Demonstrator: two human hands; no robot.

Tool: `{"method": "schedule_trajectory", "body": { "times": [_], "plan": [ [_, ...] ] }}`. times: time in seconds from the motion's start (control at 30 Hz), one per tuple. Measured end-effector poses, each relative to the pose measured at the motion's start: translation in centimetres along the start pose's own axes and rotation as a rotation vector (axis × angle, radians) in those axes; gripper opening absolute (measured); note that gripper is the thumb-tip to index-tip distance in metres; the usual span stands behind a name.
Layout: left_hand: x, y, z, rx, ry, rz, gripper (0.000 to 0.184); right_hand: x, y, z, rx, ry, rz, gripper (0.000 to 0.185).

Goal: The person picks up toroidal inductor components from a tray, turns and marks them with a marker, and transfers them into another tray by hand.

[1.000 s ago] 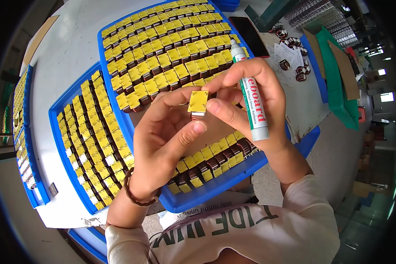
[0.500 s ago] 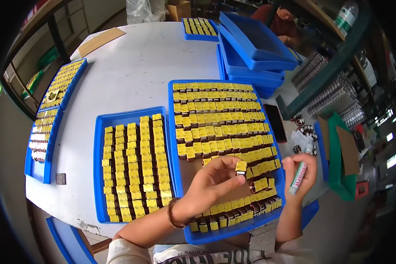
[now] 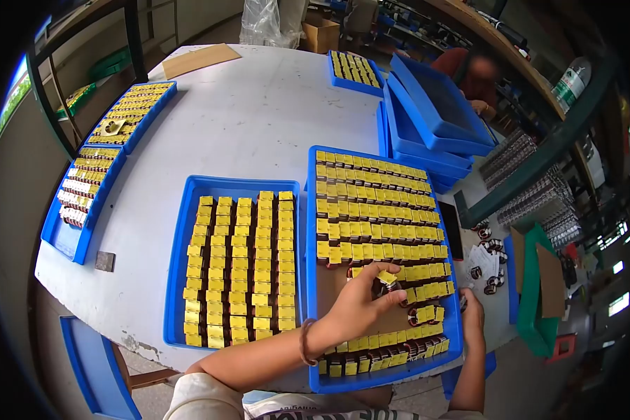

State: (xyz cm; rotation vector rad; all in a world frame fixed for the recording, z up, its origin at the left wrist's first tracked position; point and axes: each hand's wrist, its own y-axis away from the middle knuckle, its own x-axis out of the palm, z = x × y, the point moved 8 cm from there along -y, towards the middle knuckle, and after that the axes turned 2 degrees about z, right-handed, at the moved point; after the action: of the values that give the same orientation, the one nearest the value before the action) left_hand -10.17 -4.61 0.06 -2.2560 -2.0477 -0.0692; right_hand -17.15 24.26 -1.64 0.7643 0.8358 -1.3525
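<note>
My left hand (image 3: 357, 308) pinches a small yellow-topped coil (image 3: 387, 278) between thumb and fingertips. It is tilted above the rows in the large blue tray (image 3: 314, 315), where many similar yellow-topped coils stand. My right hand (image 3: 473, 318) is beside that tray's right edge, its fingers curled. A pale bit shows at those fingertips, too small to make out. No printed tube is visible in this hand now.
A second blue tray (image 3: 173, 301) of coils stands to the left. Loose dark ring coils (image 3: 493, 245) and a phone (image 3: 450, 227) lie at right. Blue trays (image 3: 437, 105) are stacked behind, near another person (image 3: 469, 77). A green bin (image 3: 535, 329) is at far right.
My view has shifted, so the table appears further right and lower. The left hand's coil has tilted. My right hand has turned, and the white-and-green tube seen in it earlier no longer shows.
</note>
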Motion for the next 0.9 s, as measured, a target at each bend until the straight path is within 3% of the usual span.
{"method": "schedule_trajectory", "body": {
  "times": [0.13, 0.27, 0.37, 0.43, 0.5, 0.6, 0.67, 0.83, 0.9],
  "plan": [
    [0.0, 0.0, 0.0, 0.041, -0.124, -0.061, 0.037, -0.2, 1.0, 1.8, 0.08, -0.215, -0.059, 0.03],
    [0.1, 0.0, 0.6, 0.026, -0.018, -0.076, 0.036, 0.0, -0.1, -2.2, -0.258, 0.227, -0.094, 0.036],
    [0.0, 0.0, 0.1, 0.059, 0.112, -0.06, 0.035, -2.4, 0.1, -2.4, -0.133, 0.292, -0.201, 0.039],
    [0.1, -0.1, -0.2, 0.083, 0.246, -0.041, 0.035, -5.6, 0.5, -0.3, -0.292, 0.295, -0.49, 0.037],
    [-0.1, -0.1, -0.7, 0.147, 0.291, -0.041, 0.031, -7.5, 0.7, 3.3, -0.305, 0.155, -0.529, 0.034],
    [-0.5, 0.0, -1.1, 0.22, 0.383, -0.079, 0.026, -7.7, 1.0, 9.5, -0.305, -0.408, -0.384, 0.027],
    [-0.8, 0.1, -1.5, 0.246, 0.426, -0.144, 0.023, -6.5, 1.6, 14.9, -0.524, -0.507, -0.261, 0.024],
    [-0.7, 0.6, -2.1, 0.33, 0.468, -0.144, 0.025, -3.5, 2.8, 23.5, -0.959, -0.307, -0.266, 0.011],
    [-0.8, 0.6, -2.1, 0.336, 0.466, -0.152, 0.027, -2.3, 2.8, 23.5, -0.952, -0.338, -0.22, 0.013]
  ]
}}
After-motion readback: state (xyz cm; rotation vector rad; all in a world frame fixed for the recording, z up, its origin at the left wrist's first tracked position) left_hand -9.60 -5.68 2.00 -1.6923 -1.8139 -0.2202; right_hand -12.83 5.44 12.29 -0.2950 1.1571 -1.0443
